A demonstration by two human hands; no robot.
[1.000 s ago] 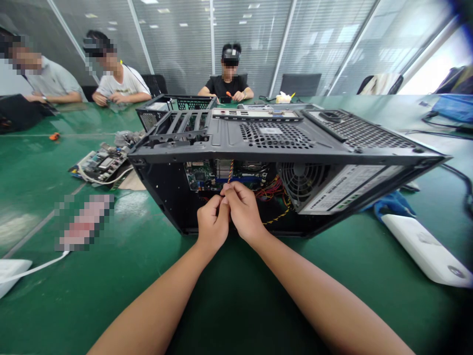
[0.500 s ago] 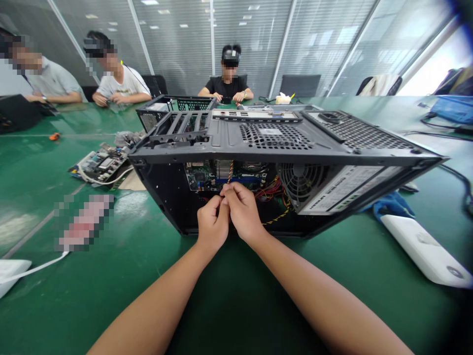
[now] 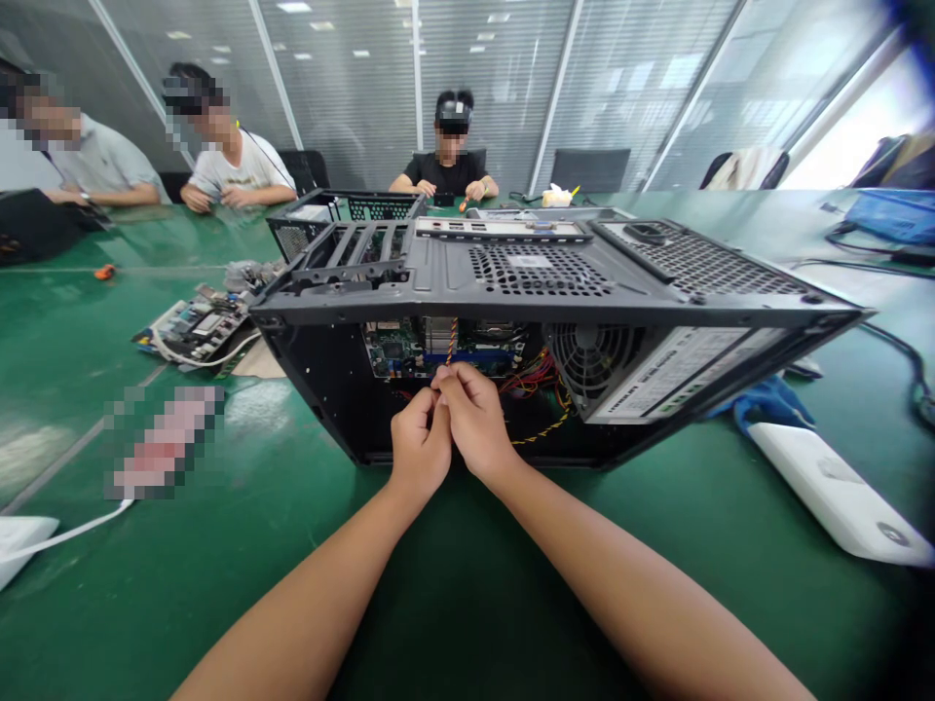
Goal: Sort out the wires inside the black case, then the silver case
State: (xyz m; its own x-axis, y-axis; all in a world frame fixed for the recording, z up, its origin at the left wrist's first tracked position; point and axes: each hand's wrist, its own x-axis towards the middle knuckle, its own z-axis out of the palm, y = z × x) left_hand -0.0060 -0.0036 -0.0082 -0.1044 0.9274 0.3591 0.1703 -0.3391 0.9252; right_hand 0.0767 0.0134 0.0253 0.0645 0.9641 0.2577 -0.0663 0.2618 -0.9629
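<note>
A black computer case (image 3: 445,312) lies in front of me with its open side towards me. My right hand (image 3: 478,419) is closed in a pinch at the lower end of a twisted orange-and-dark cable (image 3: 454,336), which hangs down in front of the motherboard (image 3: 398,352). Pressed against it, my left hand (image 3: 422,438) is closed too, its fingertips meeting the right ones. Whatever sits between the left fingers is hidden. The power supply (image 3: 679,375) with its fan is to the right of my hands, and coloured wires (image 3: 537,375) run beneath it.
A loose circuit board (image 3: 201,326) with a white cable lies left of the case. A white device (image 3: 833,492) and a blue cloth-like thing (image 3: 778,399) lie at right. Another open case frame (image 3: 372,206) stands behind. Several people sit across the green table (image 3: 292,604).
My hands stay together at the cable, with hardly any movement. The view has shifted slightly. Across the table, a small orange item now shows by a person's hand.
</note>
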